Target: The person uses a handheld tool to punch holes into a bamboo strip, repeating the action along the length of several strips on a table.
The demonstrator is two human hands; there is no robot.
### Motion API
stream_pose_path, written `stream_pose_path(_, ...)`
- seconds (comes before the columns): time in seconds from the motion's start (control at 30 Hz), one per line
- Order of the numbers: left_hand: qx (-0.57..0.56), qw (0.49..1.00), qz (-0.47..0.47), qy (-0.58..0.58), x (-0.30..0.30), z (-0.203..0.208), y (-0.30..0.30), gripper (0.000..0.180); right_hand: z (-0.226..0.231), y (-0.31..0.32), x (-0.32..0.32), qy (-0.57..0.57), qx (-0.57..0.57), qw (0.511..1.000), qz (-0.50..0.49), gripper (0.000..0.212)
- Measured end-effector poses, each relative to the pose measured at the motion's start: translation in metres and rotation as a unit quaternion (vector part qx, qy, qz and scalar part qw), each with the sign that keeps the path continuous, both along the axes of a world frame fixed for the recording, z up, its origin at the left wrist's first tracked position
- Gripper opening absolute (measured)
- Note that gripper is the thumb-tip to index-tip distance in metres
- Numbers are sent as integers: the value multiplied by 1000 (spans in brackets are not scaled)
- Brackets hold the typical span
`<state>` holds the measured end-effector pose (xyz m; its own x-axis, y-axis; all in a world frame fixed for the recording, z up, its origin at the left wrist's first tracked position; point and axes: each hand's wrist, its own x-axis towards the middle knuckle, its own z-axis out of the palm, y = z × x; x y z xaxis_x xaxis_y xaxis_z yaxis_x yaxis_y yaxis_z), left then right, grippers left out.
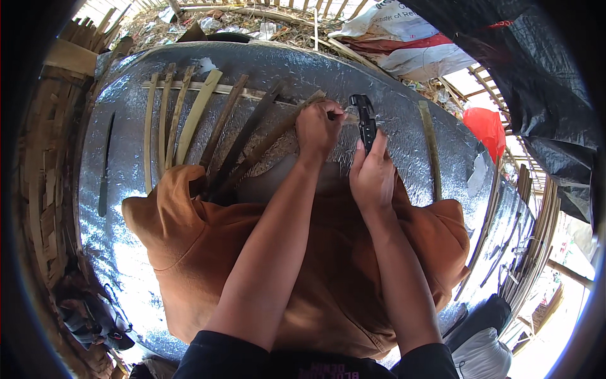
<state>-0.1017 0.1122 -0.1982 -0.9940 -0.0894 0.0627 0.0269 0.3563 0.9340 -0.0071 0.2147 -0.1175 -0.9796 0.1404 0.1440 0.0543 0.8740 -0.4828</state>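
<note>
My left hand point(320, 131) is closed in a pinch at the right end of a long crosswise bamboo strip point(252, 95). What its fingertips hold is too small to make out. Just right of it, my right hand point(374, 174) grips a black hammer-like tool point(364, 123), its blunt head pointing away from me. Several upright slats cross the long strip, among them a pale green one point(199, 117), a brown one point(224, 120) and a dark one point(249, 136). Another brown slat point(271, 142) runs up to my left hand, which hides part of it.
Silvery foil sheeting point(404, 139) lies under the work. A brown garment point(252, 252) covers the near side below my forearms. One loose slat point(430, 151) lies at right, a dark strip point(105, 170) at left. A red bag point(485, 129) and black plastic sheeting point(536, 69) are at far right.
</note>
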Motion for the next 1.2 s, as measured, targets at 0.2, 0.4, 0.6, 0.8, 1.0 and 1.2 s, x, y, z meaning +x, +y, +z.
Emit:
stream_pose_path(0.2,-12,1000,-4,8,0,3,-1,16,-5,-1,1,71,-8,997,-3,44)
stream_pose_path(0.4,4,999,9,43,5,1,-4,13,-5,-5,3,-8,-39,999,-10,45)
stream_pose_path(0.6,19,999,13,29,6,5,-2,14,-10,-6,4,-39,-2,999,-2,44)
stream_pose_path(0.8,-40,999,7,-9,4,8,-3,16,-10,-4,1,-54,-17,998,7,41)
stream_pose_path(1.0,3,1000,12,12,2,3,1,12,-6,-2,1,6,-24,1000,-5,39)
stream_pose_path(1.2,-9,999,13,37,-1,0,0,12,-2,-7,-1,44,-41,998,-30,43)
